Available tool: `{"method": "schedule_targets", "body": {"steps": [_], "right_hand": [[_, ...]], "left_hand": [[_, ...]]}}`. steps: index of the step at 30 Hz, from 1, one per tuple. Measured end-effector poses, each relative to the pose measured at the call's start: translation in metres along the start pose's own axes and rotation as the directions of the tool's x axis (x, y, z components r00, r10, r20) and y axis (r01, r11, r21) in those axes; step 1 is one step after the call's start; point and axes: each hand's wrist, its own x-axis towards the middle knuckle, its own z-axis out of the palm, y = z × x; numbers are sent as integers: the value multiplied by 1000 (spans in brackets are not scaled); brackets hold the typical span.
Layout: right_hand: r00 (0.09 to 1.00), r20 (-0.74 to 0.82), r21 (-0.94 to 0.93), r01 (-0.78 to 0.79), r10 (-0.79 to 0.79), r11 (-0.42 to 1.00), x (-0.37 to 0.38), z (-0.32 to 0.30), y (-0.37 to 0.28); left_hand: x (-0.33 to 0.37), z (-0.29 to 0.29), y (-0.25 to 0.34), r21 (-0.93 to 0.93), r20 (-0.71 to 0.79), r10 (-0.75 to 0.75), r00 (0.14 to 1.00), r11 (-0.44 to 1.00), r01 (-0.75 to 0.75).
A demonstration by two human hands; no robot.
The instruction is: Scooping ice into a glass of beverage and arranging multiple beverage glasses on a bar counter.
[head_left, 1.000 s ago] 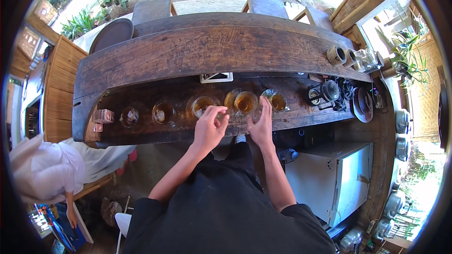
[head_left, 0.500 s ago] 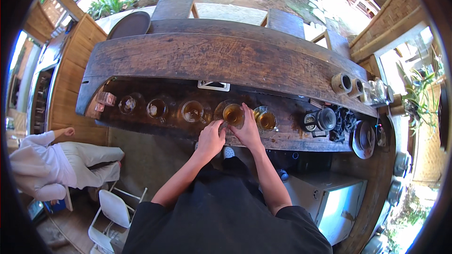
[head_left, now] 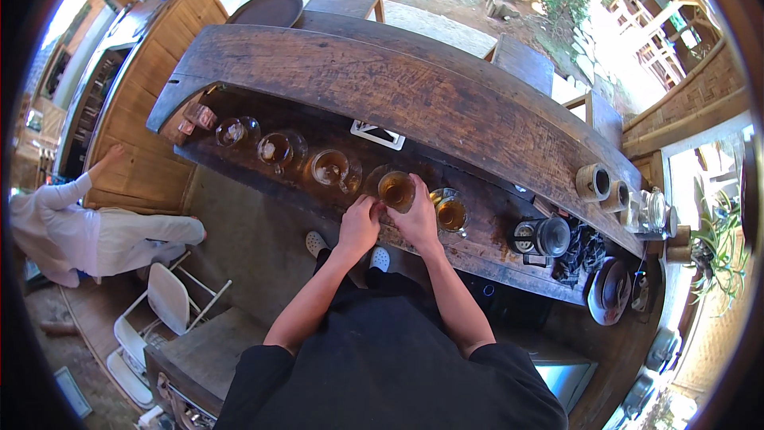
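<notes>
A clear glass cup of amber drink (head_left: 394,189) stands at the middle of the lower counter, on a glass saucer (head_left: 372,183). My right hand (head_left: 418,223) curls round its right side, thumb toward the near edge. At the near left, my left hand (head_left: 360,227) has its bent fingers against the saucer's edge; the exact grip is partly hidden. Just right of my hands is another glass cup of amber drink (head_left: 451,213). To the left sit three more glass cups with pale pieces in the drink, among them one cup (head_left: 329,167) nearest my left hand.
Pink-and-clear small boxes (head_left: 199,117) stand at the counter's left end. A French press (head_left: 549,236) and dark crumpled plastic (head_left: 579,259) lie right. A raised wooden ledge (head_left: 382,84) runs behind. At left, a person in white (head_left: 103,223) stands near a folding chair (head_left: 169,299).
The view has turned, so the counter now slopes down to the right. My hands stay at the same cup and saucer. The person at the left has raised an arm toward the wooden panel.
</notes>
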Motion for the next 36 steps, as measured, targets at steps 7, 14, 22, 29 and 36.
{"method": "schedule_targets", "body": {"steps": [7,14,22,29,36], "right_hand": [[999,-17,32,32,-31,999,-4,-21,-27],[999,8,66,44,-45,997,-17,-31,-44],[991,54,112,116,-123,987,-27,-24,-73],[980,128,166,130,-152,978,-28,7,-103],[912,317,240,187,-259,953,-26,81,-153]], "left_hand": [[-5,1,5,-204,-56,7,998,979,-18],[-20,-13,21,-358,-49,-68,996,933,47],[-34,-40,15,-444,-88,-81,993,895,34],[-42,-78,-5,-412,-186,-114,976,911,28],[-68,-144,-56,-448,-350,-220,911,893,44]]}}
